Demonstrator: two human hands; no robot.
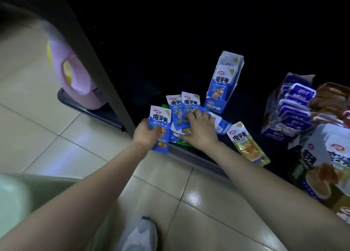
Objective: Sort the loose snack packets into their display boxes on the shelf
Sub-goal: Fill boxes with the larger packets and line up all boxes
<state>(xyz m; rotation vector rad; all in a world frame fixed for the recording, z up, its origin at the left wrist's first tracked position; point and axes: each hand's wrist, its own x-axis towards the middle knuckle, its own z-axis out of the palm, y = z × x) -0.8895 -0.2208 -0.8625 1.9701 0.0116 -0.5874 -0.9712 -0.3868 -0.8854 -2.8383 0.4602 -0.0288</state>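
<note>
My left hand (146,132) grips a blue snack packet (160,122) upright at the shelf's front edge. My right hand (200,128) lies spread over a pile of loose blue packets (181,108) on the dark shelf, fingers on them; a green packet (164,106) peeks out from under the pile. A gold-green packet (246,143) lies alone to the right of my hand. Behind the pile stands an open blue display box (223,84) with blue packets upright in it.
At the right are a purple display box (287,110) full of purple packets, orange packets (331,97) behind it, and a gold-green box (325,165) at the near right. A pink jug (79,76) stands left of the shelf's grey upright (98,65). Tiled floor and my shoe (142,233) are below.
</note>
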